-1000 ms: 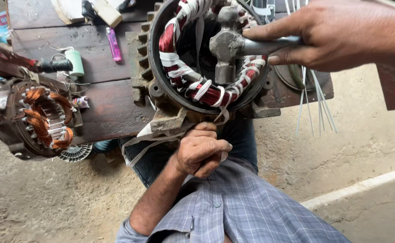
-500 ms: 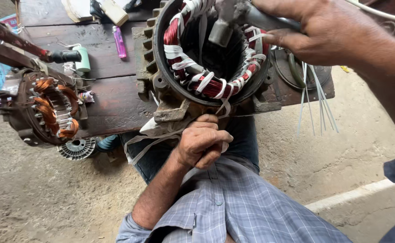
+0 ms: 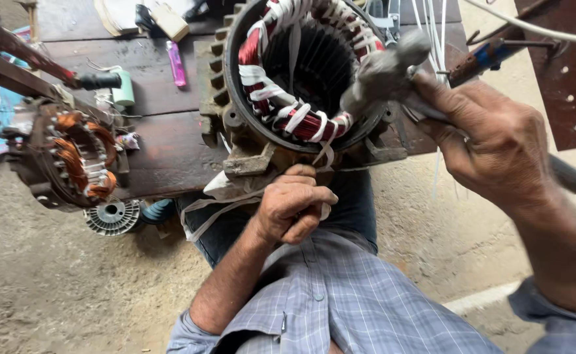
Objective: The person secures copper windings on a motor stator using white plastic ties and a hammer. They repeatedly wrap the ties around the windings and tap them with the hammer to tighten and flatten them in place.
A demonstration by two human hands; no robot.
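Fingers (image 3: pixel 472 131) of your right hand (image 3: pixel 498 151) are curled tight around the handle of a hammer (image 3: pixel 383 72). The grey hammer head looks blurry and sits right at the rim of the big motor (image 3: pixel 301 85), on its right side. Whether it touches the rim, you cannot tell from here.

Your left hand (image 3: pixel 294 206) is closed in a loose fist just under the motor. It pinches white strips (image 3: pixel 203 213) that hang down from the motor's bottom edge. The knuckles sit just below a rusty metal foot on the motor.

The big motor stands on its side at the front edge of a dark wooden bench (image 3: pixel 163 144), with its open end facing you. Inside it you see red wire coils (image 3: pixel 308 124) tied with white tape.

To the left, a smaller motor (image 3: pixel 65 157) with orange wire coils sits at the bench edge. A round finned metal part (image 3: pixel 112 216) lies on the ground below it. On the bench behind are a pink lighter (image 3: pixel 175 62), a pale green roll (image 3: pixel 124 88) and a tool with a black handle (image 3: pixel 98 80). Thin white wires (image 3: pixel 432 33) hang down behind the hammer.

Under the bench the ground (image 3: pixel 52 288) is rough, dusty concrete. Your checked blue shirt (image 3: pixel 340 301) fills the bottom of the view.
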